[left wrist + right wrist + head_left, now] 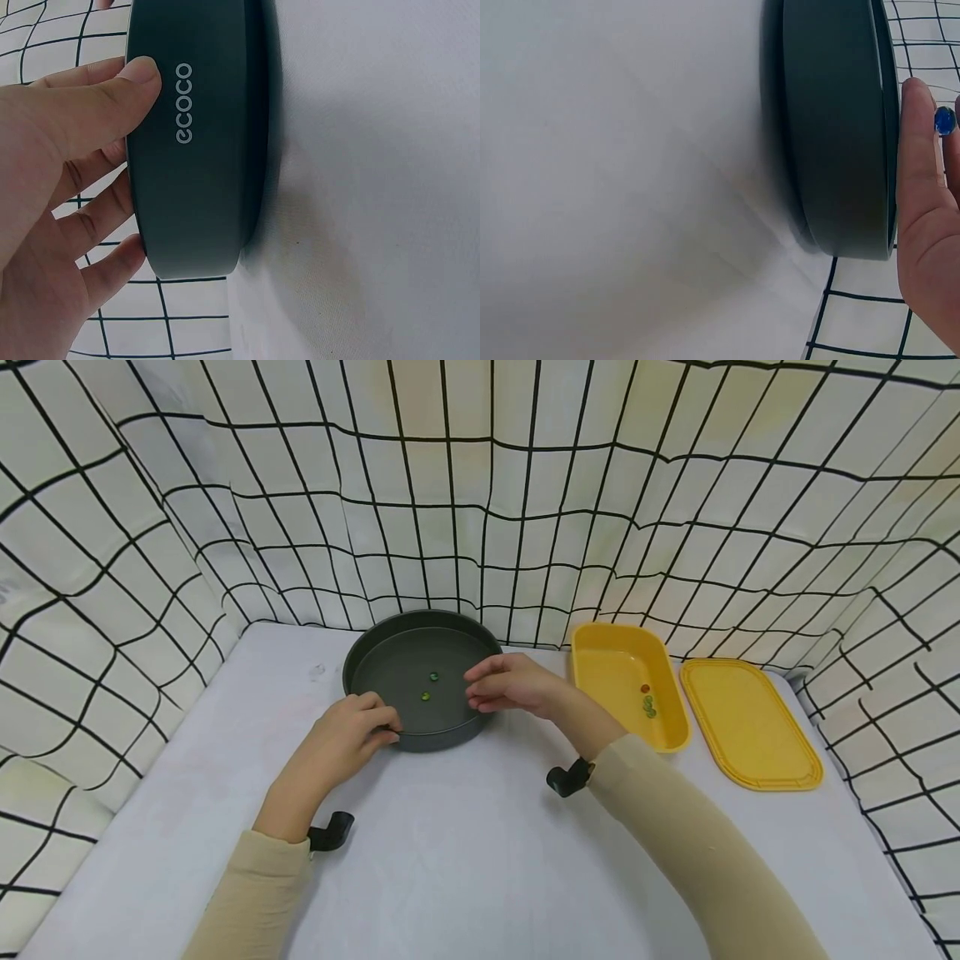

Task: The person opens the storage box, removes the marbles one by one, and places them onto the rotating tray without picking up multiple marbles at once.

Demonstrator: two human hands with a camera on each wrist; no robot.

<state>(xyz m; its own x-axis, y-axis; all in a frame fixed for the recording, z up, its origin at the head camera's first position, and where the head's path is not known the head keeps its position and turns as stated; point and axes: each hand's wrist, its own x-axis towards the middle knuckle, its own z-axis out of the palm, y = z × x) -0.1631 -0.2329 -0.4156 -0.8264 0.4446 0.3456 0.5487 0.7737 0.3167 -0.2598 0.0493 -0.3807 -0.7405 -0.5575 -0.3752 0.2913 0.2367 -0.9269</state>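
A dark green round basin [435, 740] with low walls stands on the white surface, and "ecoco" is printed on its side in the left wrist view. My left hand [348, 735] grips its near-left rim, thumb on the outer wall and fingers over the edge. Above the basin's right rim, my right hand [517, 683] pinches a shiny blue marble [945, 121], which shows in the right wrist view; the head view hides it. Inside the basin lie a bluish-green marble [434, 677] and a yellow-green marble [425, 697], a little apart.
To the right stands a yellow rectangular container [611, 681] holding an orange-brown marble [645, 688] and several green ones [649, 707]. Beside it lies a flat yellow lid [750, 722]. Black netting [517, 518] over white cloth encloses the back and sides.
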